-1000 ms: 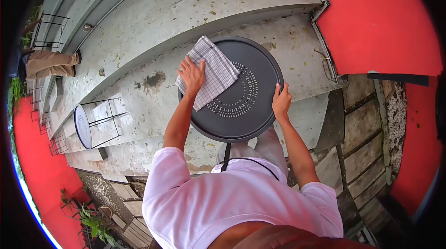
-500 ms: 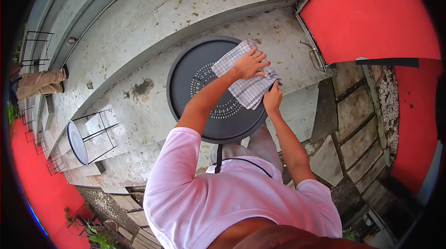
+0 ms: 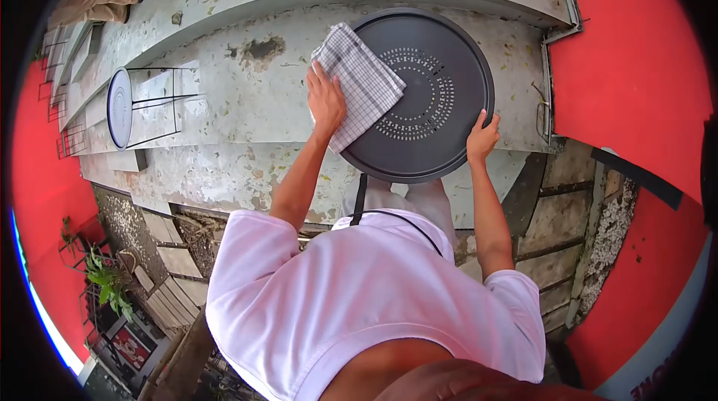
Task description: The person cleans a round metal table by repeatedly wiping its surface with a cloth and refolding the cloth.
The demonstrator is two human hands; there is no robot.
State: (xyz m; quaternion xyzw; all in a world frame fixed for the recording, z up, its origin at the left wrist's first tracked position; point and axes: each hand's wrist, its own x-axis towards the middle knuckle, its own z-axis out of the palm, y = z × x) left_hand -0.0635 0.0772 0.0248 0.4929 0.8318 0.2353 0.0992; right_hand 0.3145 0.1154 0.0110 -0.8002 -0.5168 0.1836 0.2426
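Observation:
A large round dark-grey tray [image 3: 419, 158] with a raised rim and rings of pale dot-and-dash markings is held in front of my body. A grey-and-white checked cloth [image 3: 363, 76] lies over its left part and hangs past the rim. My left hand [image 3: 327, 104] grips the cloth at the tray's left edge, fingers pointing away from me. On the right, my right hand [image 3: 483, 136] holds the bare rim, with the thumb on top and the fingers partly hidden.
Broad concrete steps [image 3: 217, 113] with peeling patches and fallen leaves rise ahead. A black wire stand [image 3: 173, 106] lies left beside a round pale-faced disc [image 3: 120, 108]. Another person's trousers [image 3: 93, 5] show far left. Red walls [image 3: 636, 42] border both sides; stone paving [image 3: 561, 210] lies right.
My left hand and the cloth have moved from the tray's upper right to its left edge. My right hand has left the cloth's side and now holds the lower-right rim.

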